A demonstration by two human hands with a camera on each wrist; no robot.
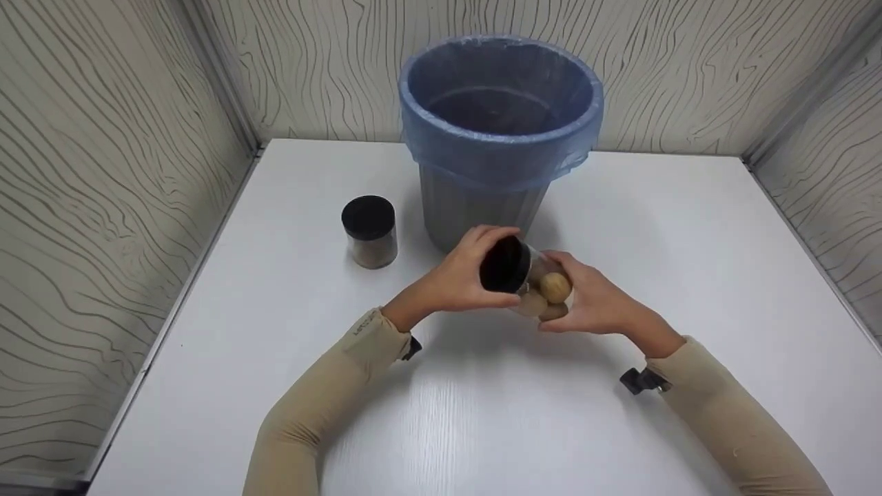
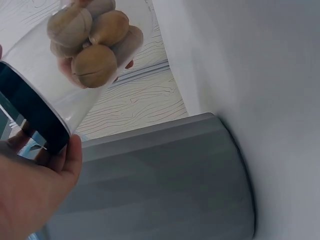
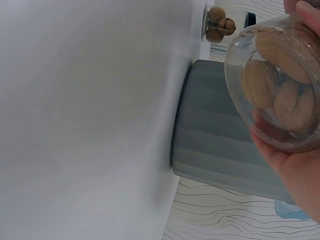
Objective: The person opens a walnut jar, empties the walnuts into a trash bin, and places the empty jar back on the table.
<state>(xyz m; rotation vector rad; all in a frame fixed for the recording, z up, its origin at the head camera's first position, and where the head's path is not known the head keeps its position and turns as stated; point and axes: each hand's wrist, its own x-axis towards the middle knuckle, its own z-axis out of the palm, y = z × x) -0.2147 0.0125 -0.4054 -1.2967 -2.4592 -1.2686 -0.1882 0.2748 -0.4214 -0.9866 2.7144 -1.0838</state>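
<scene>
A clear jar (image 1: 537,262) with several round brown nuts (image 2: 95,66) inside is held up over the table, tipped so its black lid points left. My left hand (image 1: 460,272) grips the lid (image 1: 506,264), fingers over the top and thumb below. Around the jar's body, toward its base, curls my right hand (image 1: 598,297). In the right wrist view the round glass bottom (image 3: 237,92) faces the camera, nuts resting against it. The lid sits on the jar's mouth in the left wrist view.
A second jar (image 1: 373,249) with a black lid stands upright to the left, nuts inside. Behind the hands is a grey bin (image 1: 475,207) lined with a blue bag (image 1: 496,155). Wood-patterned walls (image 1: 324,69) border the white table (image 1: 689,227).
</scene>
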